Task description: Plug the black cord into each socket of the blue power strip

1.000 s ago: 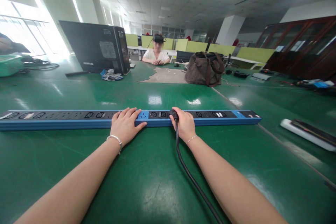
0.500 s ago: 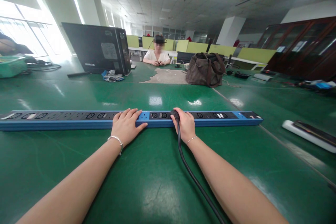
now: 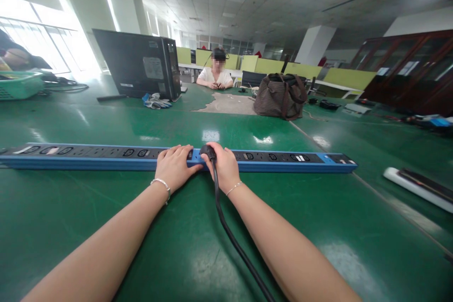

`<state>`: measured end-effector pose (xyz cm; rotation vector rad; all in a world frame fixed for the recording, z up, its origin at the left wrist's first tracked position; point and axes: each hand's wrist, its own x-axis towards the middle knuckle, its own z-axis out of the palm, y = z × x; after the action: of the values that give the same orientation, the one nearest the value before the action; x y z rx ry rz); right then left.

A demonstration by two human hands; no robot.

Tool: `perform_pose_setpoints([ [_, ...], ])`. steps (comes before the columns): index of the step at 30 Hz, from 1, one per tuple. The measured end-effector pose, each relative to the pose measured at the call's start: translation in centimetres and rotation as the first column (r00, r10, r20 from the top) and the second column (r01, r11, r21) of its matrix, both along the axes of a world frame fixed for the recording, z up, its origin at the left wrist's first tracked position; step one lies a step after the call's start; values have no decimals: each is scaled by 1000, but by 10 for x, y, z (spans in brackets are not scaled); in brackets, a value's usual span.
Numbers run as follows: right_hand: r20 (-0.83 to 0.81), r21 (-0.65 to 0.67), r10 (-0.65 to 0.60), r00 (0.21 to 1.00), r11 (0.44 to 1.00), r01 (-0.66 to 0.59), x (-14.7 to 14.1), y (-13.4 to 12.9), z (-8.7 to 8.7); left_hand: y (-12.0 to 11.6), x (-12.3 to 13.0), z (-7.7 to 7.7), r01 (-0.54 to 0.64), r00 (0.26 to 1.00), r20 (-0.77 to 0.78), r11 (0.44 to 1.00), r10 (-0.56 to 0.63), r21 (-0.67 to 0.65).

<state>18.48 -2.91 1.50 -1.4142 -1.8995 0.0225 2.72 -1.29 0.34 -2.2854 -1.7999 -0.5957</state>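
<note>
A long blue power strip (image 3: pixel 106 164) with black sockets lies across the green table. My left hand (image 3: pixel 175 167) rests over the strip near its middle, thumb pointing right, gripping its body. Just to the right, my right hand (image 3: pixel 225 165) holds a black plug (image 3: pixel 208 152) at the strip's blue socket section. The contacts under the plug are hidden. From the plug a thick black cable (image 3: pixel 230 236) runs down toward the bottom edge of the view.
A black computer case (image 3: pixel 136 63), gloves (image 3: pixel 155 101) and a brown bag (image 3: pixel 279 96) stand beyond the strip. A green basket (image 3: pixel 21 86) is at left, a white strip-shaped object (image 3: pixel 417 191) at right. A person (image 3: pixel 215 75) sits across the table.
My right hand has moved left with the plug, from the black sockets to the blue section beside my left hand. The view has shifted slightly.
</note>
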Motion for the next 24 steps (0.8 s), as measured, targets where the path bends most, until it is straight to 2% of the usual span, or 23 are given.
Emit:
perform_pose_setpoints([
  [3, 53, -56, -20, 998, 998, 23, -18, 5, 1, -2, 1, 1, 18, 1000, 19, 999, -18, 40],
  [6, 110, -68, -58, 992, 996, 66, -25, 7, 2, -3, 1, 1, 25, 999, 36, 998, -27, 50],
  [13, 206, -66, -108, 973, 990, 124, -28, 8, 3, -2, 1, 2, 4, 999, 46, 999, -6, 32],
  [24, 294, -13, -72, 953, 997, 79, -24, 7, 0, -2, 1, 2, 3, 999, 50, 1000, -3, 15],
])
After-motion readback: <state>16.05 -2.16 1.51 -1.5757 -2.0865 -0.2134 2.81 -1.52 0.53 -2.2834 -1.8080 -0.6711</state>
